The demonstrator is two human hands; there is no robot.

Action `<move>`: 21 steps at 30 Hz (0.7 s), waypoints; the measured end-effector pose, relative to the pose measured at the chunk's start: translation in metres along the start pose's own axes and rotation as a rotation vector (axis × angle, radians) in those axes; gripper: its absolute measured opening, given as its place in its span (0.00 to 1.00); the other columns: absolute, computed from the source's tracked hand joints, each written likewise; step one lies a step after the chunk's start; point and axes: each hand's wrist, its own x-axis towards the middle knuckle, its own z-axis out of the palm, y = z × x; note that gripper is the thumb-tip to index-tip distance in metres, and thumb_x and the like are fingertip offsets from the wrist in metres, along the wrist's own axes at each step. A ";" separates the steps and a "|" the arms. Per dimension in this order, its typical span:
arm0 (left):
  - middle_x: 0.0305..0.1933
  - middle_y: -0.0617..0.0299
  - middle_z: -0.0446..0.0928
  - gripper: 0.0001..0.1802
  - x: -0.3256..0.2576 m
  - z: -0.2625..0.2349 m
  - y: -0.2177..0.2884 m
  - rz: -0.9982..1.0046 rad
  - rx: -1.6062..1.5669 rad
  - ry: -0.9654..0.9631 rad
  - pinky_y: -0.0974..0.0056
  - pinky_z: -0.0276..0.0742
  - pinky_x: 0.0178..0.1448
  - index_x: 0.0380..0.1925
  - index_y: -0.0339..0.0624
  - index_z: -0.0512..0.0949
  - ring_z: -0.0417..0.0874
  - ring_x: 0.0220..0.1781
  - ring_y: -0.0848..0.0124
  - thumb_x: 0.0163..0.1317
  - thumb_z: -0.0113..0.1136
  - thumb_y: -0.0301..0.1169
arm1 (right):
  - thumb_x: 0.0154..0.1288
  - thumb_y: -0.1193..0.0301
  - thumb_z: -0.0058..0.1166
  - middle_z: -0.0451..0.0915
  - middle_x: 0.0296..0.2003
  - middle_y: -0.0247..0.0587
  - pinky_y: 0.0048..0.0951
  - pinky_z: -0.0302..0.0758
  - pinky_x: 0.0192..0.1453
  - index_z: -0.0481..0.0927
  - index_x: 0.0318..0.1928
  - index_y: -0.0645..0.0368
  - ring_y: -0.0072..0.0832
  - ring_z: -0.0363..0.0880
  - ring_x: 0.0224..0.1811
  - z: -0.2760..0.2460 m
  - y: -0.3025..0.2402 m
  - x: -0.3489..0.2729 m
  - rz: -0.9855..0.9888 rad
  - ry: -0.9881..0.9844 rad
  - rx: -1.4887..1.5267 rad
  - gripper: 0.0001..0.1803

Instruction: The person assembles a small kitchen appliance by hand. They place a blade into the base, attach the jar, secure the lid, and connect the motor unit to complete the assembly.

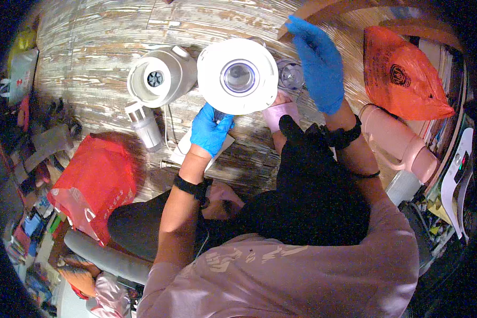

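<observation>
A round, bright white piece with a clear, purple-ringed centre is in front of me, its surface washed out by glare. At its near edge, my left hand, in a blue glove, is closed on it, with the fingers partly hidden underneath. My right hand, also blue-gloved, is held out to the right of it, fingers stretched and gripping nothing. Between them lies a clear plastic part. To the left sits a white appliance base with a dark toothed coupling inside. Nearer me lies a small clear cup with a white cap.
A red bag stands at the left, an orange-red bag at the right. Beside the latter lies a pink tumbler with a handle. A cord and a white flat piece lie near my left hand. A wooden curved edge runs along the top right.
</observation>
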 end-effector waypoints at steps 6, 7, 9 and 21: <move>0.33 0.65 0.81 0.17 0.001 -0.009 -0.006 -0.080 -0.018 -0.007 0.70 0.77 0.38 0.51 0.36 0.75 0.78 0.30 0.80 0.61 0.62 0.26 | 0.63 0.58 0.58 0.74 0.58 0.54 0.41 0.69 0.65 0.71 0.61 0.63 0.46 0.72 0.61 0.010 -0.009 0.000 0.183 -0.349 -0.024 0.30; 0.33 0.65 0.81 0.18 0.000 -0.009 -0.005 -0.067 0.002 -0.017 0.70 0.77 0.38 0.51 0.36 0.75 0.78 0.30 0.80 0.61 0.62 0.26 | 0.60 0.55 0.61 0.73 0.58 0.56 0.42 0.68 0.65 0.69 0.62 0.63 0.48 0.71 0.62 0.016 -0.015 -0.001 0.160 -0.277 -0.035 0.35; 0.33 0.65 0.81 0.18 -0.001 -0.009 0.000 -0.102 0.067 -0.019 0.71 0.77 0.37 0.52 0.36 0.75 0.78 0.30 0.80 0.61 0.61 0.25 | 0.48 0.47 0.68 0.69 0.60 0.61 0.44 0.66 0.67 0.65 0.65 0.63 0.54 0.68 0.62 0.025 -0.029 -0.002 -0.114 -0.108 -0.237 0.49; 0.34 0.64 0.80 0.20 0.002 -0.009 0.005 -0.097 -0.067 -0.120 0.70 0.75 0.36 0.55 0.40 0.72 0.75 0.30 0.80 0.64 0.60 0.27 | 0.60 0.59 0.59 0.71 0.61 0.52 0.46 0.63 0.68 0.71 0.63 0.59 0.51 0.66 0.65 0.065 -0.032 -0.009 -0.541 -0.348 -0.459 0.32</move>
